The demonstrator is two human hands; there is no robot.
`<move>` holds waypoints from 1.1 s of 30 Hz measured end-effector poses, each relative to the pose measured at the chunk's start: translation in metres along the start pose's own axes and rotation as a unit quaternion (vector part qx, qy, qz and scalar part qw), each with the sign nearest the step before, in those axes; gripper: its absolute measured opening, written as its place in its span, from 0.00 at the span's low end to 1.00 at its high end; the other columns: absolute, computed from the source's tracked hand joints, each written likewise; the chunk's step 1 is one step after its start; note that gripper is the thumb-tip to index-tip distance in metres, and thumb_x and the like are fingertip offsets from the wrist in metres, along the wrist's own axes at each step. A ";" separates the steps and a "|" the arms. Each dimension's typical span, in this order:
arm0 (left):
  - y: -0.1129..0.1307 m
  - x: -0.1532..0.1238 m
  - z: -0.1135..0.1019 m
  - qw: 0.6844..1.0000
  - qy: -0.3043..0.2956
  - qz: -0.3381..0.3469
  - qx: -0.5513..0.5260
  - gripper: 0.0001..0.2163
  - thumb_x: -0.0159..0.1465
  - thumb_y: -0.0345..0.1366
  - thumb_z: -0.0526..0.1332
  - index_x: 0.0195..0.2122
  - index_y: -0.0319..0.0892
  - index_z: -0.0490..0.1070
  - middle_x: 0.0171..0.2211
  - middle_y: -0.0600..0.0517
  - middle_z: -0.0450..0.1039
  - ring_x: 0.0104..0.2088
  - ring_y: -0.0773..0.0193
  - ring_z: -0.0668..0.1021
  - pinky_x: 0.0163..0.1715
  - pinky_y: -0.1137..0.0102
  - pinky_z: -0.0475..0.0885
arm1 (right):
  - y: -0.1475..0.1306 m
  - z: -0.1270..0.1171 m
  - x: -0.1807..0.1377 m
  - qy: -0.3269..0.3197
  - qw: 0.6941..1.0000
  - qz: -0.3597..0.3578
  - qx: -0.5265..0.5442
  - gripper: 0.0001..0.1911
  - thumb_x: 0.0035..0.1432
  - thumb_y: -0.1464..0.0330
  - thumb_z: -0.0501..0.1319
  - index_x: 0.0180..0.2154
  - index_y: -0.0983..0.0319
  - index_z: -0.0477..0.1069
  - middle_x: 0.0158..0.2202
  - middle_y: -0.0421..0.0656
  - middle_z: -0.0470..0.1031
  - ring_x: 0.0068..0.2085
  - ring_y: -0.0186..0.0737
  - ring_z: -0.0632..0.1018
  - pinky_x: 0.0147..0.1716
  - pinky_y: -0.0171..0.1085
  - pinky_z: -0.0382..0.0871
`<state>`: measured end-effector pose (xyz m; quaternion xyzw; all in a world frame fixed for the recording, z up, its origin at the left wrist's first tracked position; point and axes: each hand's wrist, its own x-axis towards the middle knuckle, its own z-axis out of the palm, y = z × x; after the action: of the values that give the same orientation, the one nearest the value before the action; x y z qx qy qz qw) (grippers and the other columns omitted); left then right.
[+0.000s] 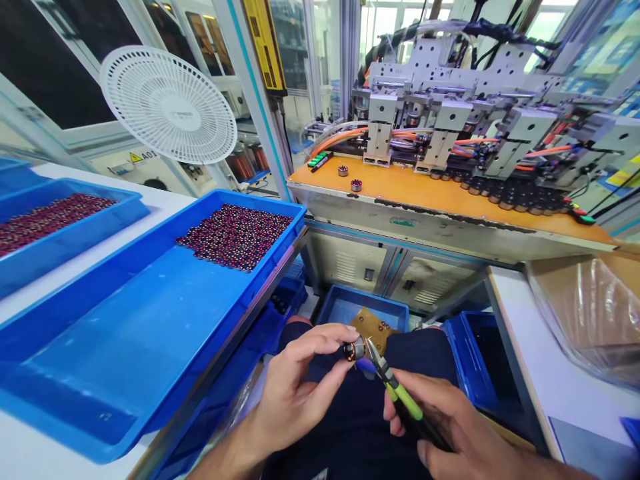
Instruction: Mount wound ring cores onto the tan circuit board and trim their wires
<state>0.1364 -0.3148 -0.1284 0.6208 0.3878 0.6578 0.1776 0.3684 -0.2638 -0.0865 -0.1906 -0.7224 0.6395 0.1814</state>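
Observation:
Between the thumb and fingers of my left hand [303,383] is a small motor stator [354,349], round and grey with copper windings and a dark end. My right hand [450,417] is wrapped around the green and black handles of cutting pliers [400,390]. The pliers' jaws point up and left, close beside the stator's right side. From this angle I cannot tell whether the tips touch it. Both hands are over my lap.
A long blue tray [150,320] at left holds many small stators at its far end. Another blue tray [75,230] stands beyond. Below my hands sits a blue bin [367,303] with a few small parts. A machine [450,127] with an orange bench [400,188] stands ahead, near a white fan [170,107].

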 end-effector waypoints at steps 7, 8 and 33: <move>0.003 -0.003 -0.001 1.000 0.000 -0.023 -0.013 0.25 0.58 0.14 0.60 0.53 0.40 0.58 0.48 0.44 0.71 0.50 0.62 0.76 0.52 0.64 0.74 | 0.003 0.003 0.000 -0.002 0.999 0.044 0.021 0.44 0.58 0.83 0.59 0.65 0.38 0.54 0.46 0.41 0.68 0.42 0.27 0.74 0.45 0.30 0.70; 0.003 -0.004 -0.001 1.000 0.002 -0.023 -0.018 0.26 0.58 0.13 0.60 0.53 0.40 0.58 0.49 0.44 0.71 0.50 0.62 0.76 0.51 0.65 0.75 | 0.002 0.004 0.002 0.003 0.999 0.046 0.022 0.44 0.57 0.84 0.58 0.65 0.38 0.56 0.44 0.40 0.68 0.40 0.26 0.73 0.43 0.28 0.69; -0.011 -0.013 -0.006 0.871 0.083 -0.313 -0.369 0.11 0.58 0.27 0.69 0.41 0.44 0.78 0.44 0.49 0.76 0.40 0.73 0.78 0.42 0.80 0.72 | -0.030 -0.067 0.061 0.130 0.788 -0.174 -0.575 0.22 0.60 0.69 0.53 0.55 0.66 0.71 0.49 0.46 0.75 0.49 0.42 0.78 0.44 0.33 0.75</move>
<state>0.1303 -0.3193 -0.1449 0.2991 0.3041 0.7122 0.5575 0.3485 -0.1791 -0.0482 -0.2118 -0.9473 0.0322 0.2383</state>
